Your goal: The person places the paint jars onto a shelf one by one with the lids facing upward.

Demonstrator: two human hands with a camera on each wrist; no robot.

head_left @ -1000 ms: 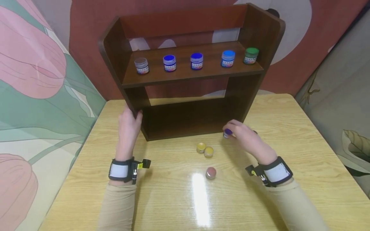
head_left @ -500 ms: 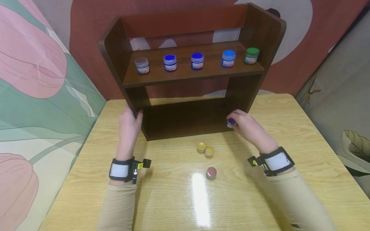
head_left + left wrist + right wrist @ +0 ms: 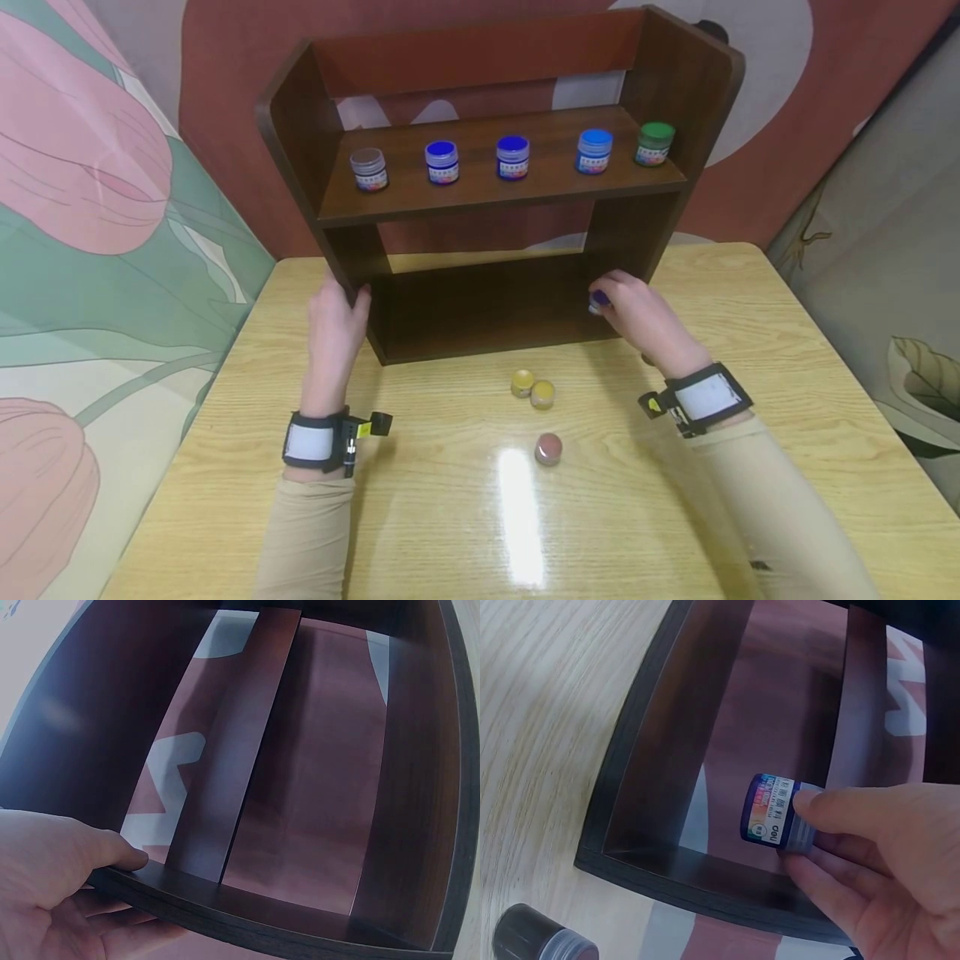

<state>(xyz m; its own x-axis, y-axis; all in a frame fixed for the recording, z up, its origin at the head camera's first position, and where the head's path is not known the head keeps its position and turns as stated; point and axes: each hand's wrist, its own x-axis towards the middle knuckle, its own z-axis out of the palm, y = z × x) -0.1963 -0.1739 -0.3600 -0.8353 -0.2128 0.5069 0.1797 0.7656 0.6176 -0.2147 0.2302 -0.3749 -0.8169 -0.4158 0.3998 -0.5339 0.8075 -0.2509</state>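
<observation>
My left hand [image 3: 335,337] grips the left side panel of a dark brown wooden shelf [image 3: 472,312]; in the left wrist view the thumb lies inside the panel and the fingers outside. At the lower right compartment, my right hand [image 3: 637,312] pinches a small paint jar [image 3: 769,810] with a purple lid and a printed label. In the right wrist view the jar is tilted sideways in front of the compartment, between thumb and fingers. Whether it touches the bottom board cannot be told.
On the upper board stand a brown jar [image 3: 370,170], two dark blue jars [image 3: 442,163], a light blue jar [image 3: 594,152] and a green jar [image 3: 655,144]. Two yellow jars [image 3: 532,390] and a pinkish jar [image 3: 548,449] are on the table. A dark jar [image 3: 536,937] sits near the right wrist.
My right hand has lifted the purple-lidded jar from the table before the shelf and carried it back into the lower right opening. My left hand has stayed on the side panel.
</observation>
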